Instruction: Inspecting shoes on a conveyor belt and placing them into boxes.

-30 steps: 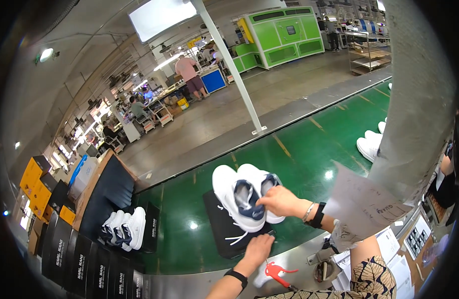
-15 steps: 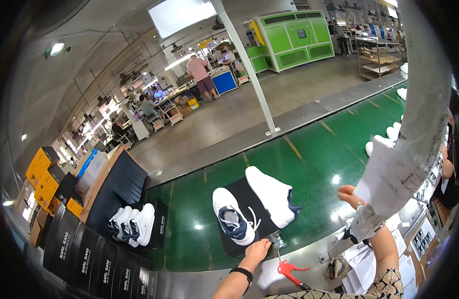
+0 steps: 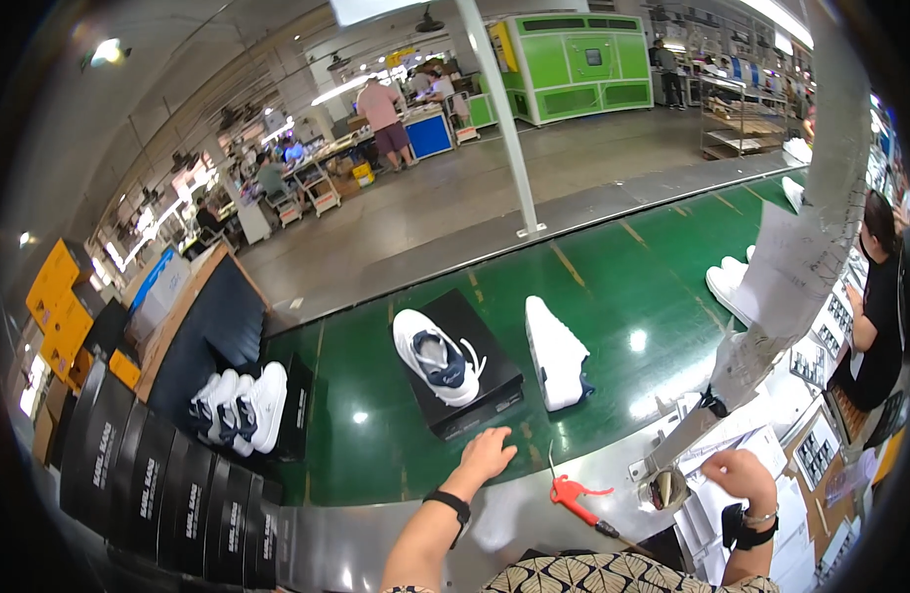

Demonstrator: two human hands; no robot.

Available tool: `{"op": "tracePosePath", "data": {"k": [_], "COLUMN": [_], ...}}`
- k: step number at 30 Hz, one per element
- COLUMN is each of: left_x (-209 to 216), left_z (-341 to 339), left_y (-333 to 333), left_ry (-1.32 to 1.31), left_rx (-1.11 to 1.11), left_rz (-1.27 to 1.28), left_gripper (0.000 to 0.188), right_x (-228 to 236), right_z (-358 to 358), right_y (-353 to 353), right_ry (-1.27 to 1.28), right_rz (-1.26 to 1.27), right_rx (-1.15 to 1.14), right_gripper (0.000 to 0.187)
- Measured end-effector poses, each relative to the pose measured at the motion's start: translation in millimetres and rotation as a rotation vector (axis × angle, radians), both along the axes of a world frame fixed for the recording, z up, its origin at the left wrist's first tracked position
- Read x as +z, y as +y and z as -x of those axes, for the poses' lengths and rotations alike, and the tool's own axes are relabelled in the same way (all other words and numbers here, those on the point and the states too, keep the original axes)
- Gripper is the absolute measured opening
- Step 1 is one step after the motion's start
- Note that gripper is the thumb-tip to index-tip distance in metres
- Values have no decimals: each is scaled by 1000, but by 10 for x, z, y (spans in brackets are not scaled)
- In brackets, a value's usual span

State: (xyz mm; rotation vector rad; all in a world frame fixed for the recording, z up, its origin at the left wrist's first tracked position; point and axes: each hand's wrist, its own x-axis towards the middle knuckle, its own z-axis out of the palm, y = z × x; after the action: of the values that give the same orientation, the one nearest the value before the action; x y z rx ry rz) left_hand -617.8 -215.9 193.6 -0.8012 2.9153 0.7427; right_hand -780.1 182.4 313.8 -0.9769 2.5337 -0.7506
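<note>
- At far left, yellow boxes (image 3: 55,296) stand piled behind a leaning row of black boxes (image 3: 144,494).
- Just beyond that row, white shoes with navy linings (image 3: 257,410) crowd side by side, close to another dark box.
- Across the aisle, a person in a pink top (image 3: 381,109) stands with their back to us at a cluttered work area.
- Nearer centre, a single white sneaker (image 3: 413,336), navy at collar and heel, rests on a black shoebox (image 3: 501,374), its lace loose; the box sits on a green belt (image 3: 633,296).
- The left hand (image 3: 487,455), dark band at the wrist, is poised just beside the box's near side, partly open with fingers loosely bent; I see nothing in its hold.
- To the box's right, apart from it, a second white sneaker (image 3: 554,351) lies on its side on the belt, toe pointing away from the worker.
- A red air gun (image 3: 574,491) lies on the metal surface (image 3: 356,549) between the two hands.
- The right hand (image 3: 742,474), wrist banded too, hovers over papers (image 3: 707,519), fingers curled inward; whether it grips anything, I cannot tell.
- At right, a co-worker in black (image 3: 878,321) is partly visible behind a grey pillar (image 3: 838,148).
</note>
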Motion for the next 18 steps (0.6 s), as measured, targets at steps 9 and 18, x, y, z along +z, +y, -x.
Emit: {"op": "tracePosePath", "data": {"k": [9,18], "left_x": [-684,-716], "left_z": [-1482,-2246], "left_y": [176,626], "left_ry": [-490,-315], "left_rx": [387,298], "left_rz": [-143,-50], "left_gripper": [62,72], "right_x": [-413,-1610], "right_z": [-190,528], "right_y": [-1757,-2877], "right_ry": [-248,-58], "right_rz": [271,48], "right_rx": [303,-102], "right_gripper": [33,71]}}
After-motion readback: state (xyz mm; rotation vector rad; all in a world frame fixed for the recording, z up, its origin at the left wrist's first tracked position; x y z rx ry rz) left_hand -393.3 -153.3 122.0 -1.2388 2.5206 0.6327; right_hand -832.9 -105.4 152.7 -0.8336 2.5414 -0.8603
